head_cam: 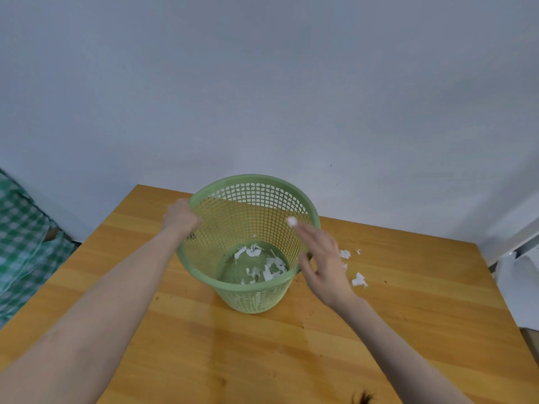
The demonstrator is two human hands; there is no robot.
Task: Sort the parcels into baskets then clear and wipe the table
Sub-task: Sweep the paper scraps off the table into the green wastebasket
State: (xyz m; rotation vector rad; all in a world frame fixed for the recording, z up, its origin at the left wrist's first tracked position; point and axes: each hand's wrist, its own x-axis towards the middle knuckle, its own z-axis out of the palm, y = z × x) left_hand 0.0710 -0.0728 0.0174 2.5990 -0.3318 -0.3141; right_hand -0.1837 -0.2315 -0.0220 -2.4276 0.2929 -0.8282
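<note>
A person's two bare hands work at a green basket (250, 298) standing on a wooden worktop (262, 360), its mouth tipped toward the camera. The hands are apart, one on each side of the basket. The left hand (180, 218) grips the rim on its own side, fingers curled over the edge. The right hand (323, 263) hangs blurred over the opposite rim, fingers stretched toward the basket's mouth. A small white wad (292, 221) sits right at its fingertips; whether it is pinched or loose cannot be told. Torn white paper scraps (262, 266) lie on the basket floor, between the two hands. More loose bits (359, 280) lie on the worktop just to the outer side of the right hand. A green checked cloth (23, 243) hangs well beyond the left arm, and a pale wall (262, 83) stands behind the worktop.
</note>
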